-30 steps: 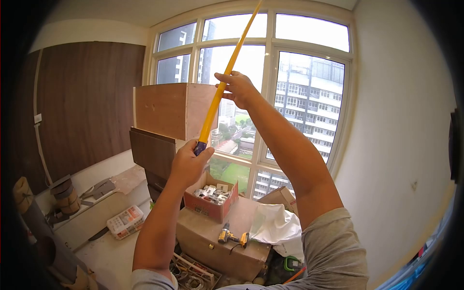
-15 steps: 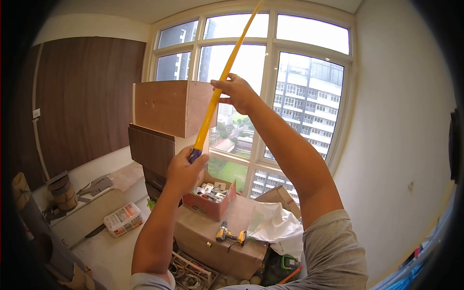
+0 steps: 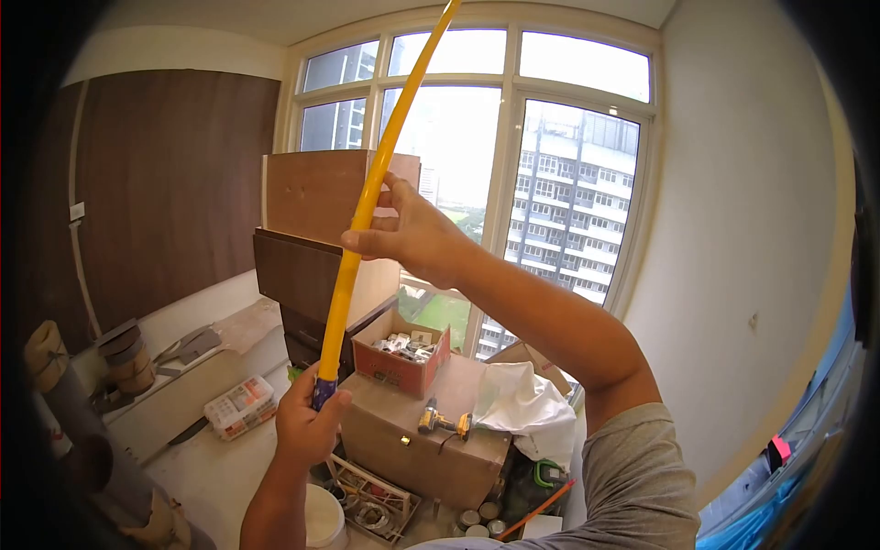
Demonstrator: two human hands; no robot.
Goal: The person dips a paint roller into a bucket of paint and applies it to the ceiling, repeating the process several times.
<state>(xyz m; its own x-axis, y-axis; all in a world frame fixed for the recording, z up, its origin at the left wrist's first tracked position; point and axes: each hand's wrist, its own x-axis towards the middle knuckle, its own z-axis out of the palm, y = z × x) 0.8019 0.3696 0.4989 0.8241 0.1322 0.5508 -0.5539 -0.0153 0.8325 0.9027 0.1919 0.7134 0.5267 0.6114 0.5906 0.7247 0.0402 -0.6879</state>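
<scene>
A long yellow pole [image 3: 342, 293] slants up in front of me, its top running out of view at the upper edge. My left hand [image 3: 307, 423] is wrapped round the dark blue lower end. Higher up, my right hand [image 3: 412, 234] holds the shaft lightly between thumb and fingertips. Behind the pole stand stacked wooden cabinets [image 3: 316, 197].
A wooden chest [image 3: 412, 445] carries a red open box [image 3: 403, 367] of small parts, a cordless drill [image 3: 445, 420] and white sheeting [image 3: 522, 408]. A white bucket [image 3: 323, 518], a parts organizer [image 3: 240, 406] and a tool tray [image 3: 376, 513] lie low. Large windows [image 3: 458, 137] face me.
Both hands and the pole have come down and to the left. My right hand now sits lower in view and closer to me. The view has shifted slightly.
</scene>
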